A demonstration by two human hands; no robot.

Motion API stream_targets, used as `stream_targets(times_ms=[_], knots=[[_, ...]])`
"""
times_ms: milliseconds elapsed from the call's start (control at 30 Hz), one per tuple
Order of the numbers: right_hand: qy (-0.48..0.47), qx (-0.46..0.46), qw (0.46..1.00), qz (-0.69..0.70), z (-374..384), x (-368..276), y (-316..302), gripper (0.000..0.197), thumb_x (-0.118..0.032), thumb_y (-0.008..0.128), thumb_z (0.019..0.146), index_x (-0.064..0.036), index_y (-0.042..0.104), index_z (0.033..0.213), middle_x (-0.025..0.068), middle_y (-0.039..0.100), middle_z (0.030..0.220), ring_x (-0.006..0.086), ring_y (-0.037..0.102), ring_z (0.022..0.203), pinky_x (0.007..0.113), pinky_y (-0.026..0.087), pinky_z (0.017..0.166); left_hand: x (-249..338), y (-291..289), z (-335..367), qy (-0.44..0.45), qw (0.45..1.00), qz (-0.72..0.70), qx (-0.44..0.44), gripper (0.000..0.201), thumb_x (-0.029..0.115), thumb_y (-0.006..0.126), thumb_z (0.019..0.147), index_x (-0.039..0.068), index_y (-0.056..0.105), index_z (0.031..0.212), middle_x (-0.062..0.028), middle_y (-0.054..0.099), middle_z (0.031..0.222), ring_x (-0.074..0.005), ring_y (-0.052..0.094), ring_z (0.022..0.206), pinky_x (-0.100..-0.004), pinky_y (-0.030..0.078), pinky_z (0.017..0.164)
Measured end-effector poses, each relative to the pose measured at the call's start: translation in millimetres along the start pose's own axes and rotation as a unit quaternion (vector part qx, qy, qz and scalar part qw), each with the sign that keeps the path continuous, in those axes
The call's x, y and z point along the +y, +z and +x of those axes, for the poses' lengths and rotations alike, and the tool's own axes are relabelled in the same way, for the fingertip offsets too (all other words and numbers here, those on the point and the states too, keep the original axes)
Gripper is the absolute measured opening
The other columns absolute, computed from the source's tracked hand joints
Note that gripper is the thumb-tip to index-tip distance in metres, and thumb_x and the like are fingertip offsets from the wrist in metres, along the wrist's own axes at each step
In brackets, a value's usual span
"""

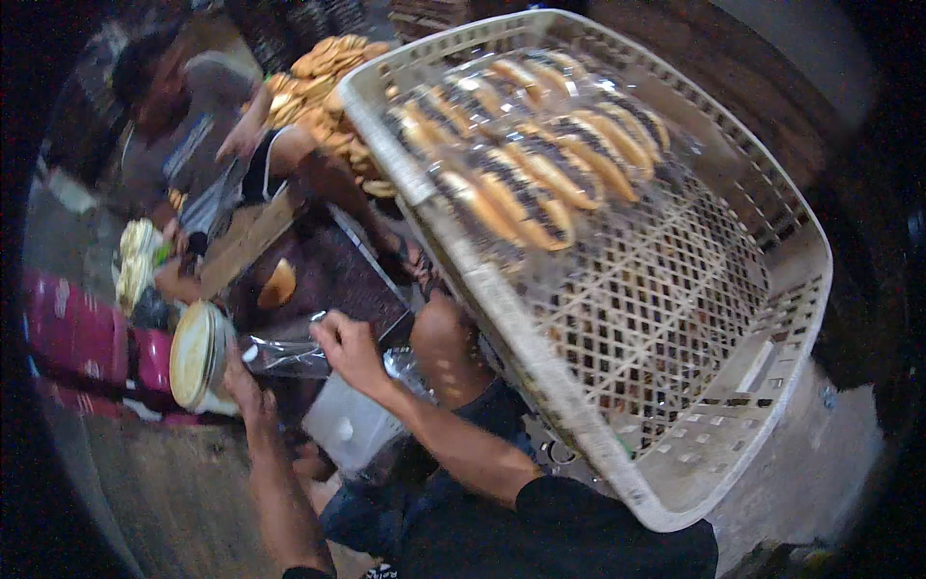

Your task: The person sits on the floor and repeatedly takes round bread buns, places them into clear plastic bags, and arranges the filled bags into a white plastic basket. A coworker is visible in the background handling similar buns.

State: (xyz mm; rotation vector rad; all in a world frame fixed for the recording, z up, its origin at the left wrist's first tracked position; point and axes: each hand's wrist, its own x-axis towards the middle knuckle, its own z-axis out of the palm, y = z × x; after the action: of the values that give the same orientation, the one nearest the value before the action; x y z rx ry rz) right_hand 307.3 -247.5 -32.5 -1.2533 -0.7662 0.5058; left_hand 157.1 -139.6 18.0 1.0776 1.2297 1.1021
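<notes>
A clear plastic bag (289, 355) stretches between my two hands. My right hand (349, 349) is closed, its curled fingers pinching one end. The other end meets my left hand (253, 391), whose fingers are partly hidden and blurred but seem closed on it. Right beside my left hand is a round tub (196, 355) with a pale, creamy top. Beneath the bag lies a dark tray-like surface (328, 265) with one bread piece (278, 284) on it. A stack of clear plastic bags (352, 425) rests near my lap, below my right forearm.
A large white plastic crate (617, 425) on the right holds several bagged, dark-topped bread rolls (550, 174). Behind it is a heap of bread (323, 92). Another person (207, 125) sits at the far left, near a wooden board (251, 246) and magenta containers (77, 328).
</notes>
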Motion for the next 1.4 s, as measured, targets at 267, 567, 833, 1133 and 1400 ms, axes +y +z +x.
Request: stream_targets(times_ms=[267, 567, 833, 1133, 1400], knots=[[0.015, -0.056, 0.983, -0.174, 22, 58, 53, 0.026, -0.025, 0.062, 0.086, -0.0024, 0.054, 0.093, 0.0195, 0.062, 0.076, 0.0377, 0.062, 0.071, 0.045, 0.047, 0.064, -59, -115, 41, -0.121, 0.984, -0.118, 0.066, 0.055, 0.051, 0.045, 0.093, -0.002, 0.058, 0.096, -0.0123, 0.065, 0.077, -0.0237, 0.065, 0.063, -0.0317, 0.053, 0.048], [-0.280, -0.214, 0.756, -0.551, 127, 108, 177, 0.050, -0.029, 0.066, 0.079, -0.0210, 0.051, 0.125, 0.0149, 0.049, 0.125, 0.0364, 0.039, 0.122, 0.053, 0.035, 0.095, -45, -148, 92, -0.050, 0.979, -0.174, 0.096, 0.058, 0.055, 0.043, 0.092, 0.000, 0.059, 0.096, -0.0134, 0.066, 0.076, -0.0230, 0.066, 0.066, -0.0308, 0.054, 0.056], [-0.147, -0.496, 0.543, -0.661, 189, 147, 254, 0.026, -0.035, 0.049, 0.090, -0.0242, 0.066, 0.107, 0.0103, 0.066, 0.105, 0.0310, 0.061, 0.103, 0.057, 0.035, 0.096, -47, -137, 96, -0.054, 0.959, -0.253, 0.114, 0.055, 0.054, 0.042, 0.093, 0.000, 0.058, 0.094, -0.0131, 0.065, 0.077, -0.0237, 0.065, 0.067, -0.0343, 0.053, 0.059], [-0.238, -0.246, 0.756, -0.558, 165, 185, 142, 0.049, -0.028, 0.064, 0.082, -0.0010, 0.050, 0.121, 0.0204, 0.057, 0.115, 0.0372, 0.053, 0.110, 0.043, 0.042, 0.094, -61, -143, 92, -0.052, 0.933, -0.322, 0.154, 0.054, 0.054, 0.049, 0.090, 0.006, 0.049, 0.114, -0.0076, 0.058, 0.082, -0.0200, 0.059, 0.069, -0.0362, 0.051, 0.066], [0.102, -0.266, 0.932, -0.224, 164, 65, 109, 0.053, -0.031, 0.067, 0.081, 0.0059, 0.053, 0.117, 0.0157, 0.064, 0.101, 0.0250, 0.061, 0.095, 0.033, 0.046, 0.086, -81, -145, 113, -0.004, 0.956, -0.246, 0.160, 0.063, 0.055, 0.041, 0.092, -0.002, 0.047, 0.119, -0.0124, 0.053, 0.116, -0.0226, 0.054, 0.104, -0.0358, 0.056, 0.079]])
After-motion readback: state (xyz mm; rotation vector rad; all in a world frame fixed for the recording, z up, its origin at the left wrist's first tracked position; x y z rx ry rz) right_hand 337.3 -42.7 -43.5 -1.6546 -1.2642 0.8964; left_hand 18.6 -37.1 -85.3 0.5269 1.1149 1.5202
